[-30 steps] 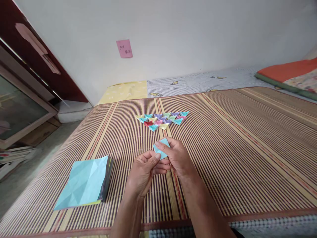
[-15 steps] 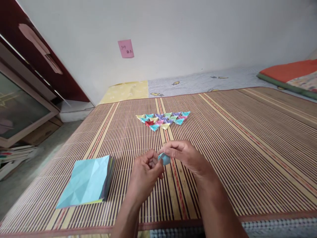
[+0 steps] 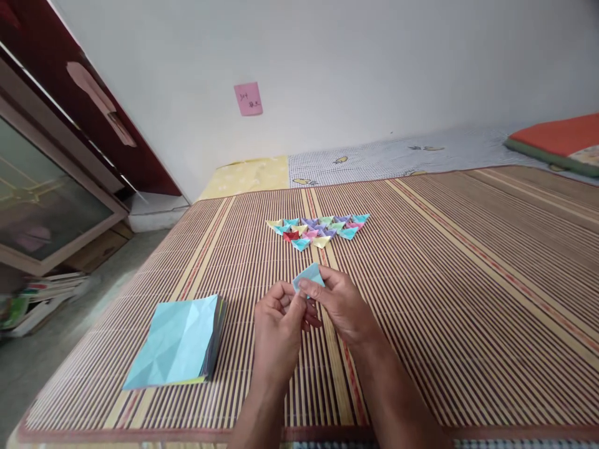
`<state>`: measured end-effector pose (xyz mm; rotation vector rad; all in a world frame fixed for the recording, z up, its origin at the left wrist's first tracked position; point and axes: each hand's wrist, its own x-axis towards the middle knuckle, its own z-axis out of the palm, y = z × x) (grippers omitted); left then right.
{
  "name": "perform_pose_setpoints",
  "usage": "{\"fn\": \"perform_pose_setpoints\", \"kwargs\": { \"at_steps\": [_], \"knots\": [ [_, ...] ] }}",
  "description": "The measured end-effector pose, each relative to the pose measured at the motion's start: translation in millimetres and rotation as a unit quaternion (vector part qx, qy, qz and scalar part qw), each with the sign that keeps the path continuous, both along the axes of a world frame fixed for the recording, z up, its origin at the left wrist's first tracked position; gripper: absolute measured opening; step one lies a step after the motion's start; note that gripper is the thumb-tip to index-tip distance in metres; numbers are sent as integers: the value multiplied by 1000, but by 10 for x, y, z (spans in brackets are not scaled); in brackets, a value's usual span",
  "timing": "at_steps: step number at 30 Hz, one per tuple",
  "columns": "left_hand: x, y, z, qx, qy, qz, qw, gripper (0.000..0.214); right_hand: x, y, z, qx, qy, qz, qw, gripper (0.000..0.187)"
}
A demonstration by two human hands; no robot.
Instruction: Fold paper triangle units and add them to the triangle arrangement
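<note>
Both my hands meet over the striped bamboo mat [image 3: 444,262] and pinch one small light blue folded paper [image 3: 309,274]. My left hand [image 3: 278,327] grips its lower left edge with thumb and fingers closed. From the right side, my right hand [image 3: 339,302] holds it with the thumb on top. Only the paper's upper corner shows above my fingers. Farther out on the mat lies a triangle of several small folded paper pieces [image 3: 318,229] in mixed colours.
A stack of square paper sheets [image 3: 180,342], light blue on top and creased, lies at my left on the mat. Beyond the mat are a checked sheet [image 3: 397,156], an orange cushion [image 3: 556,134], a pink note [image 3: 248,98] on the wall and a cabinet [image 3: 51,181] at left.
The paper was turned and worked between my fingers, dipping low half a second ago, and now its corner points up again. The view shifted slightly to the left.
</note>
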<state>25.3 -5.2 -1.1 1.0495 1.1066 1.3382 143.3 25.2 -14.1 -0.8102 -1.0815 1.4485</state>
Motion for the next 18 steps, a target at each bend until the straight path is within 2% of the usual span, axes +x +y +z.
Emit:
{"fn": "perform_pose_setpoints", "kwargs": {
  "at_steps": [5,9,14,18],
  "knots": [
    [-48,-34,116,16,54,-47,997,26,-17,1,-42,-55,104,32,993,33],
    [-144,-26,195,80,105,-5,991,14,53,22,-24,-69,123,54,989,36],
    [-204,3,177,88,80,-21,993,11,43,26,-46,-76,121,96,985,36],
    [-208,21,154,74,30,-59,995,8,32,37,-89,-70,120,124,982,38]
  ]
}}
